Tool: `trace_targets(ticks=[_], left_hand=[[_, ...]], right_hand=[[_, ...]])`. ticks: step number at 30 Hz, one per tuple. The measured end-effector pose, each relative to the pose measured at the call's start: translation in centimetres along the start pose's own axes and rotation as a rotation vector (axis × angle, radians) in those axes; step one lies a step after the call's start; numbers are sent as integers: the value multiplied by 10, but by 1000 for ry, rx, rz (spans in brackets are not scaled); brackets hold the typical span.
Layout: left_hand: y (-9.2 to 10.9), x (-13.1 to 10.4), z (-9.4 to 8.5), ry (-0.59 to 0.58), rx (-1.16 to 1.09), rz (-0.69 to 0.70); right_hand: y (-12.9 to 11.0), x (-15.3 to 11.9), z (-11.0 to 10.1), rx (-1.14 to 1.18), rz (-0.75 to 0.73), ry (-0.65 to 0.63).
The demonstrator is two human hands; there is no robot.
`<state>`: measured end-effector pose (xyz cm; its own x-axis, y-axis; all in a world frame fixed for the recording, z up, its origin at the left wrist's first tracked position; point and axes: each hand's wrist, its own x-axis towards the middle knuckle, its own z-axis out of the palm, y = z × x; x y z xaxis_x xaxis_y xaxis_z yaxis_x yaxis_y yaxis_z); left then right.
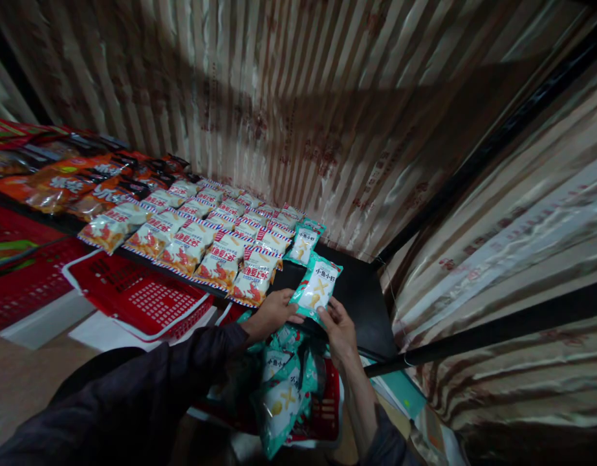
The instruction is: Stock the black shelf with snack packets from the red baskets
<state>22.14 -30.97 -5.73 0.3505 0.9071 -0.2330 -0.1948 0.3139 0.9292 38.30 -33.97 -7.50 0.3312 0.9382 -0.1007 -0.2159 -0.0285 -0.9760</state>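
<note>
A teal and white snack bag (316,286) is between my two hands at the front part of the black shelf (360,298). My left hand (277,312) grips its lower left corner, and my right hand (337,325) has its lower right side between thumb and fingers. Just behind it lies another teal snack bag (304,242) of the same kind. To the left, rows of white and orange snack bags (219,257) cover the shelf. Below my hands, a red basket (331,404) holds several more teal bags (281,402), partly hidden by my arms.
Orange and black snack bags (101,184) fill the shelf's far left. An emptier red basket (147,298) with a white rim stands below the shelf front. Dark metal posts (477,155) frame the right side. Striped, wrinkled sheeting (259,97) hangs behind.
</note>
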Motion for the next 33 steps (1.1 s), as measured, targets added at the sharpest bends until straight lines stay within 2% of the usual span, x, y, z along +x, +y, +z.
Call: trace_targets(ticks=[4,11,15,17,26,30,33], left_hand=[[6,9,-3,-3,35,121],[17,10,-9,139,491,325],[19,11,-11,85,551,281],[18,14,-13,94,541,248],[0,27,-23,139,660,286],[-15,34,-28,113,676,349],[-23,37,-30,102,699,370]], right_hand=[[7,19,13,18,-74,42],[3,50,29,-34,-171,32],[2,64,36,-55,-173,58],[4,69,40,-82,-168,65],[18,87,48,-215,-209,67],[27,95,50,-281,-234,37],[31,98,52,-417,-246,29]])
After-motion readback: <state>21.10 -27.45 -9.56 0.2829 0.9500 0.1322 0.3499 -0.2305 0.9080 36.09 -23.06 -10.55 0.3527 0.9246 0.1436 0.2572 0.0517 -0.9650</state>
